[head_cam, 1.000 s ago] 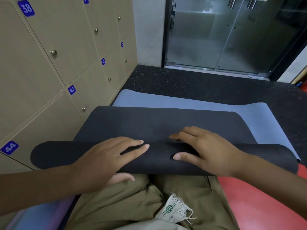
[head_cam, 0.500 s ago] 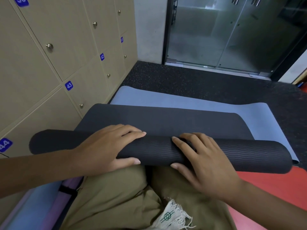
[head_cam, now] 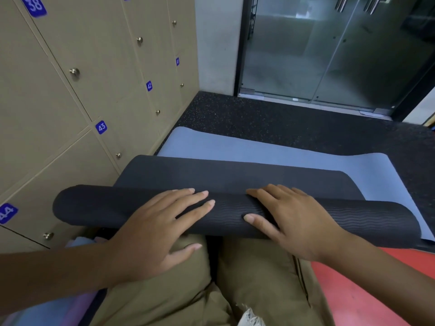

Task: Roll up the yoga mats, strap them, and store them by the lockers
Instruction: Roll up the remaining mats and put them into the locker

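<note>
Black yoga mat partly rolled: thick cylinder with fine wavy ribbed texture, lying across person's knees in khaki trousers. Unrolled part flat, smooth, matte, lying on top of light blue mat. Left hand pressing on roll, fingers straight and spread, thumb under near side. Right hand flat on roll too, fingers stretched over top. Beige numbered lockers with round metal knobs just beside, left. Speckled black rubber floor beyond; glass doors behind.
</note>
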Demonstrator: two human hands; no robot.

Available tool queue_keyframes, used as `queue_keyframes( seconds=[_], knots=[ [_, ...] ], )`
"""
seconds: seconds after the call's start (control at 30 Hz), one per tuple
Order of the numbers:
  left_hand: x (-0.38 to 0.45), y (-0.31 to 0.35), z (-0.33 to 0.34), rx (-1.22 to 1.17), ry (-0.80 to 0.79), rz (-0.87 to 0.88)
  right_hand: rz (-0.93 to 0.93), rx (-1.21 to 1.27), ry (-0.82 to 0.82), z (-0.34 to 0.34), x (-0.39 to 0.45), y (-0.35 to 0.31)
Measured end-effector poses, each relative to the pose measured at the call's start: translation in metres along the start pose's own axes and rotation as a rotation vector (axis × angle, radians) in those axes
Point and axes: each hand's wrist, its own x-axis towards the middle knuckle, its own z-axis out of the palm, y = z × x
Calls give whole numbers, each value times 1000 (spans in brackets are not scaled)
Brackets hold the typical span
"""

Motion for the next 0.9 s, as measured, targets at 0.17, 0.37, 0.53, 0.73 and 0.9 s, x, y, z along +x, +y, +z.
queue_keyframes(
  seconds=[0.17,0.37,0.53,0.73,0.9],
  knots=[
    [21,-24,5,-46,-60,-34,-16,-42,19,-2,-2,5],
    [45,-40,11,-54,-86,-71,39,-97,107,16,-5,1],
    [60,-52,8,-2,-164,-62,58,-86,108,21,13,8],
    [52,-34,8,69,65,5,56,-85,6,13,39,24],
    [46,-30,24,155,29,-21,55,6,-131,1,66,42]
  ],
)
